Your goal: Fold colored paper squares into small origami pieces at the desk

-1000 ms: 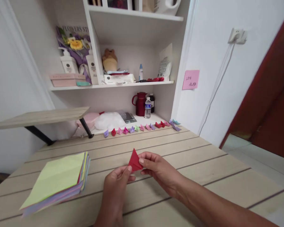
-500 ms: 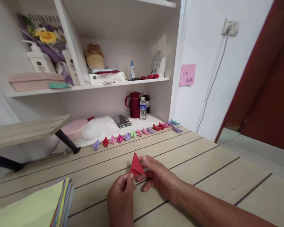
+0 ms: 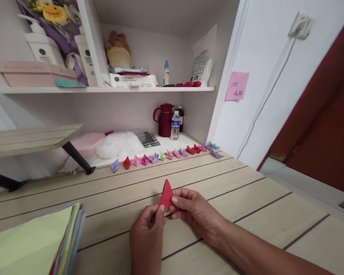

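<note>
A small folded red paper (image 3: pixel 166 194), pointed at the top like a triangle, is held upright above the wooden tabletop (image 3: pixel 109 236). At its lower left edge, my left hand (image 3: pixel 148 225) pinches it between thumb and fingers. My right hand (image 3: pixel 193 208) grips the right side, thumb in front and fingers behind. Parts of its lower edge are hidden by my fingertips. Beyond my hands, a row of small folded paper boats (image 3: pixel 154 158) in purple, red, pink, green and blue runs along the table's back edge.
A stack of coloured paper (image 3: pixel 31 240), yellow on top, lies at the front left. Behind the table, a shelf unit holds a dark red jug (image 3: pixel 164 121), a water bottle (image 3: pixel 175 126) and a plastic bag (image 3: pixel 119 145). A small raised wooden stand (image 3: pixel 34 139) is at left.
My right thumb and fingers have closed onto the right side of the red paper, where the fingers were looser before. The camera view has tilted slightly.
</note>
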A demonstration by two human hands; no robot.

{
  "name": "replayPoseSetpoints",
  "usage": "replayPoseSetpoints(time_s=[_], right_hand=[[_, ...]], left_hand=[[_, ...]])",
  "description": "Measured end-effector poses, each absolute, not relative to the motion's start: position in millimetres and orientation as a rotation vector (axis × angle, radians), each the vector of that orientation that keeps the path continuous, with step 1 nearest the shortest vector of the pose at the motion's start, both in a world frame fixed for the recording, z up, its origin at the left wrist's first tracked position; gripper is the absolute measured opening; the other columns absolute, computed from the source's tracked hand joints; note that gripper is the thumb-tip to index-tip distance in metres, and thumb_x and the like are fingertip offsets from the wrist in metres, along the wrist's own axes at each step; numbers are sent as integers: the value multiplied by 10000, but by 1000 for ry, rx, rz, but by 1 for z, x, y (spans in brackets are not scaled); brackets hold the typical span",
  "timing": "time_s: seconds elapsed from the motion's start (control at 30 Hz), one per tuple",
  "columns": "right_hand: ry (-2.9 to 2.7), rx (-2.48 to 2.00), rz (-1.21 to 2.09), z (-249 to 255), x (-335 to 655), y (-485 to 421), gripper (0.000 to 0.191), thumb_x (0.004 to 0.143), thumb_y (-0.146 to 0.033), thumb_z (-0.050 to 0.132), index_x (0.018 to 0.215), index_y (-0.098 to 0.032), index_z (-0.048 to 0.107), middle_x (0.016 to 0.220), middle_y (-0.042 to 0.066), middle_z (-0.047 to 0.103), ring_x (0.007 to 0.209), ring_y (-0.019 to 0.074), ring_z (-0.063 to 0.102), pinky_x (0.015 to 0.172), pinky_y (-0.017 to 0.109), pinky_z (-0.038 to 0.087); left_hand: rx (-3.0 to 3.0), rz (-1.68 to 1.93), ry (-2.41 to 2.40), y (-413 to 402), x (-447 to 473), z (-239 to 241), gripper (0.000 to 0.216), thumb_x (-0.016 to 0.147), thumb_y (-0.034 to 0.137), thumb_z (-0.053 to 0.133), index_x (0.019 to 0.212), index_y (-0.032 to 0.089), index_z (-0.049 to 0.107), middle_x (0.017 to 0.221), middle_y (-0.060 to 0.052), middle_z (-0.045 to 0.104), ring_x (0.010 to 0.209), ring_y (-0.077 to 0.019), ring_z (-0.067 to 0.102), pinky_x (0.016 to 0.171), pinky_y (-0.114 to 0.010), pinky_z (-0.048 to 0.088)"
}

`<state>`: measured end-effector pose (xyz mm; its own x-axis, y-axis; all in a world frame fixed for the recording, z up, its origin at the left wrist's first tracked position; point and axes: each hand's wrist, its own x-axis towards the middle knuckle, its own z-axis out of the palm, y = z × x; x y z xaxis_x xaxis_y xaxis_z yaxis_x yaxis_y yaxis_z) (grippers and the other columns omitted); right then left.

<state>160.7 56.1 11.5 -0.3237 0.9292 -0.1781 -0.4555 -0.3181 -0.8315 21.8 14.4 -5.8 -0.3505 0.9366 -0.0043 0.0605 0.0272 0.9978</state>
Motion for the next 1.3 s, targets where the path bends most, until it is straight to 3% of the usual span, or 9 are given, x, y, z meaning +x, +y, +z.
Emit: replayPoseSetpoints(time_s=[0.27, 0.43, 0.6, 0.73, 0.93, 1.3], right_hand=[[-978, -718, 1898, 10, 170, 61, 310, 656, -326, 898, 757, -108, 703, 647, 26, 678, 581, 91, 607, 579, 200, 497], [-1086, -725, 1919, 12, 178, 64, 327, 670, -355, 888, 758, -103, 700, 689, 43, 694, 603, 111, 624, 587, 218, 477], [-1158, -749, 1884, 14, 184, 64, 338, 680, -376, 881, 770, -104, 701, 682, 40, 687, 600, 112, 615, 604, 228, 475], [-1183, -758, 1849, 15, 185, 63, 329, 689, -389, 872, 778, -122, 701, 694, 30, 694, 608, 111, 614, 621, 232, 479], [-1229, -755, 1854, 15, 184, 61, 298, 696, -366, 867, 768, -126, 706, 691, 20, 692, 603, 107, 611, 621, 229, 480], [-1292, -710, 1939, 13, 190, 63, 301, 712, -371, 852, 794, -118, 711, 730, 41, 716, 645, 127, 642, 674, 252, 492]], left_hand=[[1172, 1453, 1398, 8, 22, -2, 441, 781, 627, 617, 628, 216, 673, 583, -18, 646, 603, -182, 551, 639, -268, 450], [1139, 1535, 1349, 11, 17, -6, 417, 814, 602, 599, 895, 211, 720, 900, -73, 729, 880, -248, 650, 784, -317, 496], [1218, 1675, 1382, 11, 18, -9, 267, 813, 476, 654, 856, 219, 713, 1064, -71, 644, 1067, -241, 598, 930, -326, 469], [1252, 1602, 1308, 7, 21, -6, 246, 805, 458, 663, 841, 223, 729, 999, -67, 676, 1002, -237, 623, 910, -330, 473], [1099, 1414, 1166, 5, 27, 0, 218, 721, 406, 738, 771, 195, 717, 728, -32, 706, 711, -177, 630, 694, -272, 480], [924, 1379, 995, 9, 26, 8, 247, 602, 389, 790, 735, 191, 726, 676, -42, 740, 687, -194, 674, 725, -303, 508]])
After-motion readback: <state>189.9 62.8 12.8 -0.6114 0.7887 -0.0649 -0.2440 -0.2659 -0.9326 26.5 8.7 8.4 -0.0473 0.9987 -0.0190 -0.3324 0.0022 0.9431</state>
